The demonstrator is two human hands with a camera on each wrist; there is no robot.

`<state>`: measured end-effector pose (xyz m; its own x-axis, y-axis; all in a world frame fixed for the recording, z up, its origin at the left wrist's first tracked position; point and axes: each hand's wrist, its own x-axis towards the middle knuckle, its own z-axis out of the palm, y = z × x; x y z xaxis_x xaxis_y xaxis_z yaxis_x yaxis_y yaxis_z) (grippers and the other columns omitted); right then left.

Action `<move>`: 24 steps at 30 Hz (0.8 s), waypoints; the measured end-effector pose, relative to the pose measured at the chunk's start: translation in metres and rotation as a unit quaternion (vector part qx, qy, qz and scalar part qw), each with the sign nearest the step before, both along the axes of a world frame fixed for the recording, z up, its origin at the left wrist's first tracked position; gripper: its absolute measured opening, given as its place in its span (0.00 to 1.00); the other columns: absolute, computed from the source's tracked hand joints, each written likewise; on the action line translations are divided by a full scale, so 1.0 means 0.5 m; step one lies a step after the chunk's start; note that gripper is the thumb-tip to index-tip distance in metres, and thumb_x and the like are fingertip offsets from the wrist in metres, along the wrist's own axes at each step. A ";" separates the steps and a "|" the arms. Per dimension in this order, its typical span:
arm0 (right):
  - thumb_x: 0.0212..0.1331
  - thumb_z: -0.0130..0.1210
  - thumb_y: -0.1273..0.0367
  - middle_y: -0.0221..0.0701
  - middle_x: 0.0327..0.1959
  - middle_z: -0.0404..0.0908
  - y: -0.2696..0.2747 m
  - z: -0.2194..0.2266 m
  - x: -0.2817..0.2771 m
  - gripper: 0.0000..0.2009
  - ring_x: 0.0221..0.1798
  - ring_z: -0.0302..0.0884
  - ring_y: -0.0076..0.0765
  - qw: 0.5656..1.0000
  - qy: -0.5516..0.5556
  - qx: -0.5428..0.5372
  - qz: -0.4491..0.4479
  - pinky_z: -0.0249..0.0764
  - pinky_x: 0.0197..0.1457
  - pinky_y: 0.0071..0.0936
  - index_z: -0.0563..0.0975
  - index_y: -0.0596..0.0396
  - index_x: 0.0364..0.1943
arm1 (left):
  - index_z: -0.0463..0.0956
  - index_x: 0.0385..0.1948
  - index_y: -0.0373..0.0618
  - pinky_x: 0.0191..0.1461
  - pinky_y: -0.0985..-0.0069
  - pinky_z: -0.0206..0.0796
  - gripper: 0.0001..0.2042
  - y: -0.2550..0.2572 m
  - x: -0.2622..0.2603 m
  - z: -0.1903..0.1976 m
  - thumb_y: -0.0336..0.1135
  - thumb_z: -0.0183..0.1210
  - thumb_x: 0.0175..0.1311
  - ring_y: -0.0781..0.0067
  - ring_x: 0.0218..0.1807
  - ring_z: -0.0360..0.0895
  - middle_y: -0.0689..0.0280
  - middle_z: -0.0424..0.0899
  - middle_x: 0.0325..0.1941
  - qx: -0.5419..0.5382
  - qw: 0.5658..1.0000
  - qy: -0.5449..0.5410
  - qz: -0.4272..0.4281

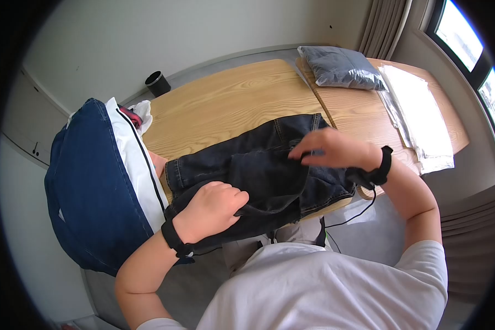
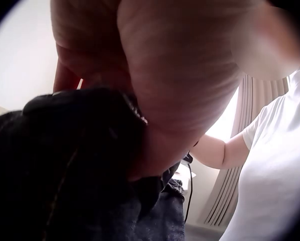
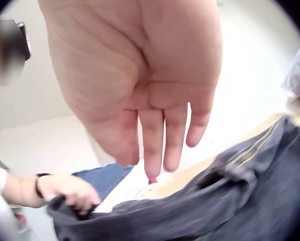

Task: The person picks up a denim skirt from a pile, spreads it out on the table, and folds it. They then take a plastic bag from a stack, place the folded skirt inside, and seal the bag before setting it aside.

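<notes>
Pale wood tabletop (image 1: 220, 93) ran from the middle of the frame up to a plain wall (image 1: 192, 27), with a second top (image 1: 344, 107) butted against it at right. Dark denim garment (image 1: 269, 179) lay rumpled across the near edge, lower centre, so both hands could get at it from the person's side.

Left hand (image 1: 209, 209): clenched round a fold of the denim near the garment's lower left, probably to keep that bit lifted and under control. Fingertips were buried in cloth and the left wrist view was dark, so I couldn't tell how deep the grip went.

Right hand (image 1: 330, 148): released, fingers loose and apart above the garment's right part, nothing in them. Wrist view showed a gap under the fingertips, so that side of the cloth lay unheld.

Blue denim (image 1: 88, 187) and white cloth (image 1: 135, 159) bulked up at left, beside the dark piece. Bagged grey item (image 1: 341, 67) sat upper right, clear plastic packets (image 1: 423, 118) right of it; both looked parked out of the hands' way.
</notes>
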<state>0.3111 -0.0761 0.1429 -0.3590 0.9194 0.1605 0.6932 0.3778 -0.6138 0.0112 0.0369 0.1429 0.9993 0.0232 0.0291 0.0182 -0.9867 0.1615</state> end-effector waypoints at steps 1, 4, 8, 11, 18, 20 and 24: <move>0.51 0.58 0.78 0.39 0.47 0.81 0.006 0.008 0.031 0.16 0.52 0.77 0.44 0.995 -0.011 0.005 -0.103 0.72 0.57 0.34 0.79 0.57 0.47 | 0.72 0.28 0.43 0.48 0.65 0.69 0.12 -0.003 -0.002 0.006 0.29 0.64 0.40 0.59 0.36 0.77 0.62 0.76 0.25 -0.022 1.000 0.014 0.015; 0.47 0.61 0.76 0.40 0.47 0.80 0.048 -0.081 0.150 0.20 0.54 0.75 0.45 0.968 -0.051 0.059 -0.238 0.71 0.58 0.35 0.77 0.56 0.49 | 0.73 0.32 0.43 0.38 0.64 0.68 0.14 -0.019 -0.001 0.030 0.26 0.63 0.40 0.56 0.32 0.77 0.61 0.78 0.25 -0.053 0.997 -0.061 0.008; 0.47 0.63 0.70 0.39 0.40 0.82 0.089 -0.133 0.195 0.18 0.46 0.79 0.42 0.961 -0.021 -0.093 -0.260 0.74 0.50 0.34 0.78 0.55 0.45 | 0.75 0.33 0.42 0.34 0.66 0.68 0.16 -0.059 0.010 0.089 0.23 0.63 0.36 0.56 0.27 0.76 0.60 0.78 0.24 -0.081 0.985 -0.152 -0.019; 0.48 0.63 0.69 0.37 0.34 0.83 0.121 -0.174 0.240 0.15 0.40 0.81 0.38 0.942 -0.008 -0.131 -0.309 0.75 0.45 0.32 0.80 0.53 0.42 | 0.77 0.31 0.40 0.29 0.68 0.67 0.16 -0.105 0.011 0.122 0.22 0.65 0.34 0.60 0.22 0.73 0.62 0.73 0.20 -0.120 0.967 -0.207 -0.086; 0.49 0.62 0.71 0.33 0.37 0.82 0.122 -0.190 0.239 0.12 0.40 0.79 0.36 0.940 0.037 -0.141 -0.310 0.75 0.45 0.31 0.81 0.50 0.41 | 0.77 0.41 0.40 0.40 0.70 0.68 0.20 -0.114 0.041 0.102 0.27 0.65 0.39 0.63 0.32 0.76 0.64 0.76 0.28 -0.158 0.981 -0.043 -0.101; 0.49 0.60 0.75 0.30 0.41 0.79 0.103 -0.165 0.215 0.11 0.46 0.75 0.34 0.971 0.069 -0.016 -0.230 0.72 0.50 0.31 0.80 0.53 0.39 | 0.78 0.41 0.41 0.40 0.70 0.68 0.21 -0.105 0.044 0.097 0.28 0.66 0.39 0.63 0.33 0.77 0.64 0.76 0.29 -0.158 0.982 -0.063 -0.079; 0.47 0.59 0.78 0.31 0.44 0.76 0.097 -0.158 0.214 0.11 0.51 0.73 0.38 0.989 0.013 0.013 -0.147 0.69 0.57 0.34 0.79 0.53 0.37 | 0.79 0.40 0.41 0.37 0.69 0.69 0.20 -0.093 0.043 0.101 0.27 0.66 0.39 0.62 0.29 0.76 0.63 0.76 0.26 -0.151 0.980 -0.121 -0.056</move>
